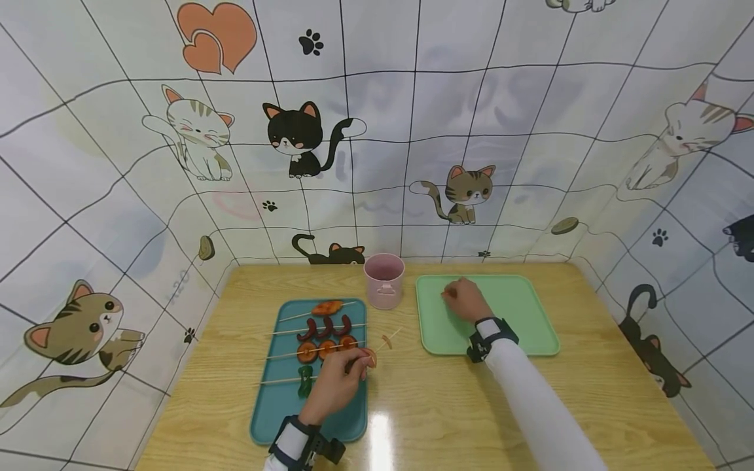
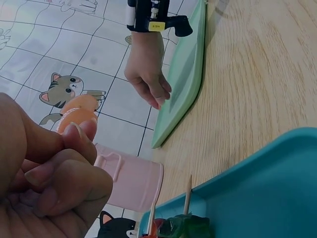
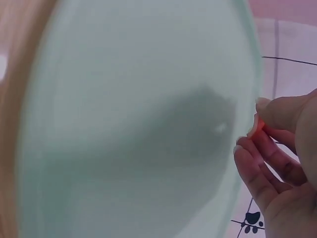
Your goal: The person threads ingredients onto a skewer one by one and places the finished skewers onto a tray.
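Observation:
My left hand is above the right side of the teal tray, gripping a skewer whose thin tip points toward the upper right. Round orange slices on it show just beyond the thumb and fingertips in the left wrist view. The fingers hide the rest of that stick. Over the green tray is my right hand, back upward. In the right wrist view its thumb and fingertips pinch a small orange-red piece, mostly covered by the fingers.
On the teal tray lie skewers with an orange-brown piece, dark red curved pieces, round brown-orange slices and a green piece. A pink cup stands between the trays, near the cat-patterned wall.

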A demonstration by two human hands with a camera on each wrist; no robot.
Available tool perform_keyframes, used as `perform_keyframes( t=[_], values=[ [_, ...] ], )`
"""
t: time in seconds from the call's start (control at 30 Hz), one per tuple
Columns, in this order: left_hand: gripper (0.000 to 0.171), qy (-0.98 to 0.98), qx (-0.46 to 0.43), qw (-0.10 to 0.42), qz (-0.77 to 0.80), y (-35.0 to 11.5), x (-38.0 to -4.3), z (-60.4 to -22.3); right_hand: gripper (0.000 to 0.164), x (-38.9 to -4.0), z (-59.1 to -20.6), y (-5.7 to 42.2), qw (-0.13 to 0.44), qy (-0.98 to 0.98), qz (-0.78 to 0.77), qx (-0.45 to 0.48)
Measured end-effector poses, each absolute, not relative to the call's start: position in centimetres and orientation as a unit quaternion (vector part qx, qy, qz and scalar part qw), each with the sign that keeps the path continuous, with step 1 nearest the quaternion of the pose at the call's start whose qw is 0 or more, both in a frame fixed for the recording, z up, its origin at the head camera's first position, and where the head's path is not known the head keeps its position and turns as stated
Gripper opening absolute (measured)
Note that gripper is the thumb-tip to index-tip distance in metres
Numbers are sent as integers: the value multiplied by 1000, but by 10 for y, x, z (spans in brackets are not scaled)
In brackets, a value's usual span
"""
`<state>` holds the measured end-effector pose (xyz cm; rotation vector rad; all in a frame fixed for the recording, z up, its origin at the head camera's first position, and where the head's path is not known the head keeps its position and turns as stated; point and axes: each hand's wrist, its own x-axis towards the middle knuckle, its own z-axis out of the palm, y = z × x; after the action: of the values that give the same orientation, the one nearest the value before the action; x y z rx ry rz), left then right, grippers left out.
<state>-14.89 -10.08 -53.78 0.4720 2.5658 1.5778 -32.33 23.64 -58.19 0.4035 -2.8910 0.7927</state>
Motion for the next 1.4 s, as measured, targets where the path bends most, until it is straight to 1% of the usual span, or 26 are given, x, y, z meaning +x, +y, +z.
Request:
perform_keyframes(
  t=[0.2,0.47,0.53,0.73,0.97,1.3,1.4],
  values=[
    [24,841,155,48,516,-100,-149,-536,26,-304,-567,234,54,-939,318,116],
    [22,841,163,35,514,-98,-152,-531,30,-272,-542,220,18,-893,444,73],
    [21,843,167,35,511,-97,-152,-530,32,-263,-536,216,5,-873,483,67],
    [22,846,166,36,505,-94,-152,-527,44,-235,-524,209,-48,-798,597,65],
    [21,843,179,34,506,-90,-150,-524,55,-211,-518,203,-89,-761,641,48],
    [22,838,189,43,510,-82,-147,-518,55,-189,-519,194,-136,-684,715,41],
    [22,837,189,48,511,-80,-147,-517,55,-184,-520,192,-142,-679,719,37]
  ],
)
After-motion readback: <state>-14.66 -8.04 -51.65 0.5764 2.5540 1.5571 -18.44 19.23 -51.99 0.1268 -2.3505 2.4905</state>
